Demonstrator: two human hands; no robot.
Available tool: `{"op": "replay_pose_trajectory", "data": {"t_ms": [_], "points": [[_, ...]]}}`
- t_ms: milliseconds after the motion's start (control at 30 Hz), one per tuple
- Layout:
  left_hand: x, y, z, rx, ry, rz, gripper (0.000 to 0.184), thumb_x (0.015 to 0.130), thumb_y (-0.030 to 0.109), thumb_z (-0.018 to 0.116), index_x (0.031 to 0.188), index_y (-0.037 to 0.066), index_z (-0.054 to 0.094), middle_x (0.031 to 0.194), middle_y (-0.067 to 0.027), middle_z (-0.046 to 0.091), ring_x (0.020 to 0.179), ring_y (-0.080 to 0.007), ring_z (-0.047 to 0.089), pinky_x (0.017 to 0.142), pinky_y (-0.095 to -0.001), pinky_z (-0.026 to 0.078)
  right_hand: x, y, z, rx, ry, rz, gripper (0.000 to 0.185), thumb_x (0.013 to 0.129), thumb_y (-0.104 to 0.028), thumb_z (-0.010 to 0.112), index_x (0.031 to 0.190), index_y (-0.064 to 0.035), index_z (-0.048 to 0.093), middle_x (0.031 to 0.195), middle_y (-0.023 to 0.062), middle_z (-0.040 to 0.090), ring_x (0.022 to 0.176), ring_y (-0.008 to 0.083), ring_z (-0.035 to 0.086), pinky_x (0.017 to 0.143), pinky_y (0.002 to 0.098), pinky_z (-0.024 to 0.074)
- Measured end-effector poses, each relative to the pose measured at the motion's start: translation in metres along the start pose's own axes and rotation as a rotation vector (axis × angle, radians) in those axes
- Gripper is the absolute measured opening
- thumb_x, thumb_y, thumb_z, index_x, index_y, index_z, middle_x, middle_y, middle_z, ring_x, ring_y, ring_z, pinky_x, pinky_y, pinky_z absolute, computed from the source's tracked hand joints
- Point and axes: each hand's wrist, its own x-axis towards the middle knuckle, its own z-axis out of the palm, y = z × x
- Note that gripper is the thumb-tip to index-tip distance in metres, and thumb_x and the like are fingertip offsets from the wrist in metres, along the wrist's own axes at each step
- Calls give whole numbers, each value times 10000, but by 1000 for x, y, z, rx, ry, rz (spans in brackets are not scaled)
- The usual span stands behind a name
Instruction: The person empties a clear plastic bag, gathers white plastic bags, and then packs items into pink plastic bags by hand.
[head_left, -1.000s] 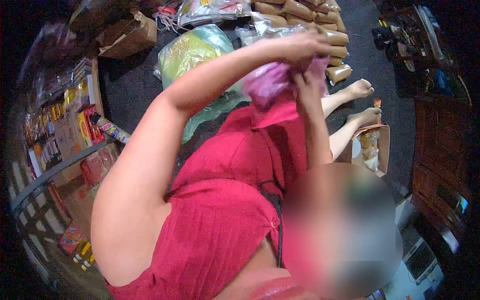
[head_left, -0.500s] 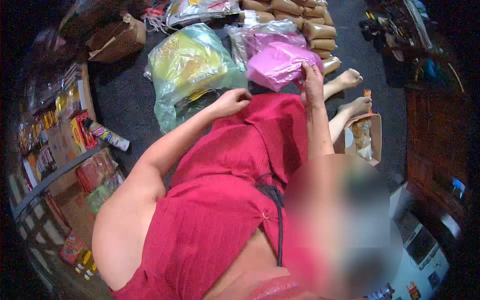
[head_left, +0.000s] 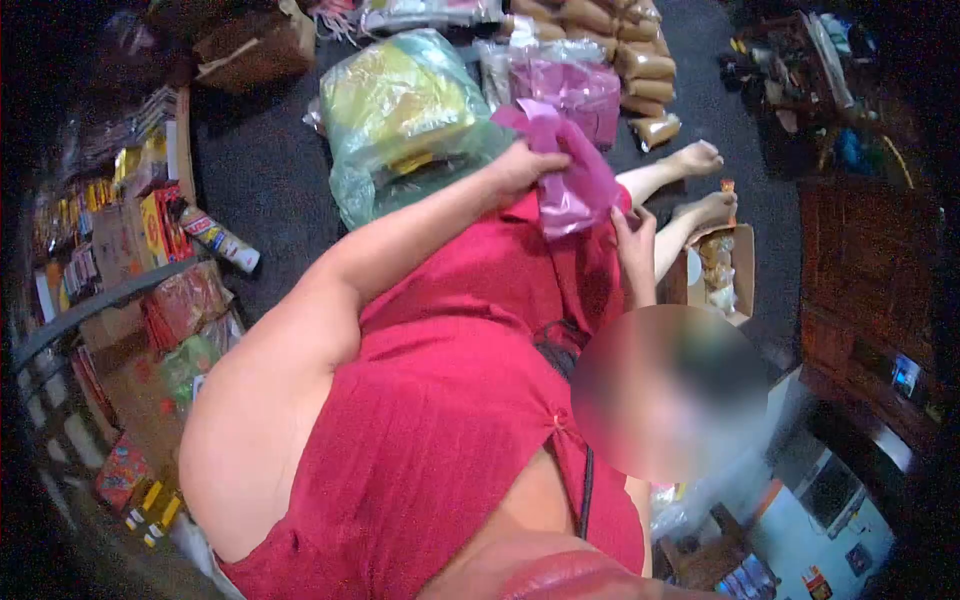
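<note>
The pink plastic (head_left: 580, 188) is up over the lap, between the two hands. It looks thin and shiny, with folds in it. The left hand (head_left: 522, 168), at its ten o'clock, has it in a closed grip, with some fingers hidden. The right hand (head_left: 636, 242), at its four o'clock, pinches the edge with thumb and finger.

Small pinches near the edge should work well here. A soft, even pull should smooth the folds, but a hard tug could rip it or make it slip.

From the pink plastic, a pink pack (head_left: 578, 88) lies at twelve o'clock and brown packets (head_left: 646, 66) at one. A big green bag (head_left: 375, 175) sits at ten, and an open box (head_left: 745, 262) at four.
</note>
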Motion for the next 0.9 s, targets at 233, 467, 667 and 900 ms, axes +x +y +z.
{"op": "replay_pose_trajectory", "data": {"t_ms": [233, 467, 667, 900], "points": [[-66, 35, 46, 312, -309, 196, 330, 806, 76, 590, 1127, 47, 521, 898, -20, 590, 843, -127, 554, 804, -280, 454, -48, -111, 14, 348, -212, -23, 411, 871, -327, 552, 1113, -7, 466, 991, 77, 537, 863, 128, 524, 663, 243, 485], [-97, 59, 69, -71, -543, 99, 390, 844, 312, 566, 1103, 32, 481, 1005, -64, 556, 899, -156, 549, 833, -320, 442, -72, -110, -11, 333, -52, -342, 128, 842, -90, 549, 927, 5, 533, 849, 83, 577, 842, 129, 532, 704, 255, 450], [-108, 72, 96, -35, -517, 41, 465, 811, 398, 600, 1077, 31, 497, 970, -82, 585, 868, -186, 582, 778, -337, 476, -110, -115, -31, 140, 29, -607, 140, 803, -44, 555, 923, 28, 544, 1082, 146, 570, 973, 217, 563, 834, 295, 426], [-66, 27, 91, 683, -330, 206, 420, 716, 391, 700, 920, 37, 604, 809, -31, 590, 717, -123, 549, 626, -267, 454, -113, -93, -54, 60, 25, -617, 167, 825, -129, 555, 946, -21, 590, 889, 135, 616, 864, 219, 594, 794, 304, 439]]}}
